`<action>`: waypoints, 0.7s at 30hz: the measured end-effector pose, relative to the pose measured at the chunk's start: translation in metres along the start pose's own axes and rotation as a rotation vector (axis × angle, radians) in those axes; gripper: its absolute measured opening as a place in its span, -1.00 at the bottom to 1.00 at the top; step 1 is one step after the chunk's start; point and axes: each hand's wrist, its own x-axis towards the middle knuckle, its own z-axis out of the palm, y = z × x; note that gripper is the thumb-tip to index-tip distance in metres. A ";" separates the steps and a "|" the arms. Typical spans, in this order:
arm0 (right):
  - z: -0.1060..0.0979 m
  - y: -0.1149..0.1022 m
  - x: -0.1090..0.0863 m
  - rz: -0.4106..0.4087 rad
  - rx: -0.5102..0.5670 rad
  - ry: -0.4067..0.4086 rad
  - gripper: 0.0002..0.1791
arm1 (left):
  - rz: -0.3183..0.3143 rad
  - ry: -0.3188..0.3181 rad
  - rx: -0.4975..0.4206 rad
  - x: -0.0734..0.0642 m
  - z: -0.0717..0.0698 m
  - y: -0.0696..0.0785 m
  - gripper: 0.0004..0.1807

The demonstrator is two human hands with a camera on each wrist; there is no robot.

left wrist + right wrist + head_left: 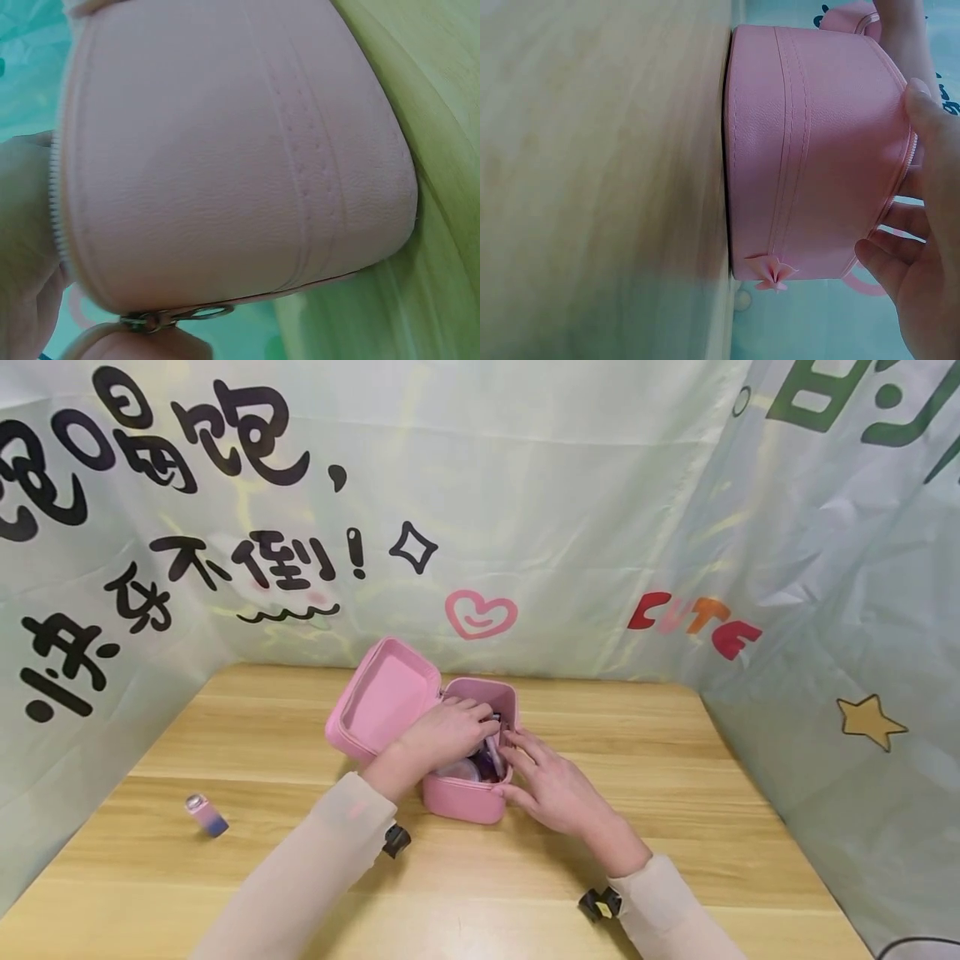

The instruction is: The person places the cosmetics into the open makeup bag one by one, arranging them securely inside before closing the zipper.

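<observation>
A pink zip-up cosmetic case (465, 800) stands on the table with its lid (390, 693) tipped open to the left. My left hand (453, 731) reaches over the lid side into the case, its fingertips hidden among the contents. In the left wrist view only part of the left hand (26, 225) shows behind the zippered rim. My right hand (555, 785) holds the case's right rim, thumb at the front corner. From the right wrist, the hand's (930, 225) thumb and fingers lie along the zipper edge. Inside, a clear round item (459, 770) and several dark and pink pieces are only partly visible.
A small pink-to-blue cylinder (206, 815) with a silvery end lies at the left of the wooden table (487, 893). Printed cloth walls (562, 527) rise behind and on both sides. A pink bow (772, 271) decorates the case's side.
</observation>
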 end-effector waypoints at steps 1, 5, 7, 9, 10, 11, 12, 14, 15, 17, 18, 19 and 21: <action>0.000 0.000 0.000 0.002 -0.002 -0.001 -0.19 | -0.004 0.008 0.001 -0.001 -0.003 0.001 -0.72; -0.002 0.001 0.000 0.001 -0.005 -0.003 -0.20 | -0.029 0.043 -0.003 -0.006 -0.011 0.003 -0.70; -0.002 0.002 0.000 0.000 -0.006 -0.003 -0.20 | -0.031 0.070 0.001 -0.008 -0.014 0.004 -0.68; -0.002 0.002 0.000 -0.002 -0.005 -0.001 -0.20 | -0.031 0.098 0.003 -0.011 -0.017 0.005 -0.67; -0.001 0.003 0.000 -0.002 -0.005 0.001 -0.20 | -0.029 0.113 0.006 -0.012 -0.018 0.006 -0.67; -0.001 0.003 0.000 -0.002 -0.004 0.003 -0.19 | -0.026 0.127 0.009 -0.014 -0.019 0.007 -0.67; -0.001 0.003 0.000 -0.002 -0.002 0.004 -0.19 | -0.027 0.134 0.009 -0.016 -0.019 0.008 -0.67; -0.001 0.002 0.001 -0.003 0.005 0.006 -0.20 | -0.029 0.140 0.002 -0.021 -0.020 0.009 -0.67; -0.001 0.002 0.001 -0.004 0.006 0.006 -0.20 | -0.029 0.137 -0.003 -0.024 -0.021 0.009 -0.66; 0.000 0.002 0.002 -0.007 0.007 0.004 -0.22 | -0.032 0.129 -0.018 -0.031 -0.022 0.010 -0.66; 0.000 0.001 0.002 -0.008 0.007 0.003 -0.23 | -0.035 0.125 -0.029 -0.034 -0.023 0.011 -0.66; 0.000 0.001 0.002 -0.008 0.007 0.003 -0.23 | -0.037 0.124 -0.038 -0.037 -0.024 0.011 -0.66; 0.000 0.001 0.002 -0.007 0.007 0.003 -0.23 | -0.038 0.125 -0.052 -0.044 -0.027 0.011 -0.67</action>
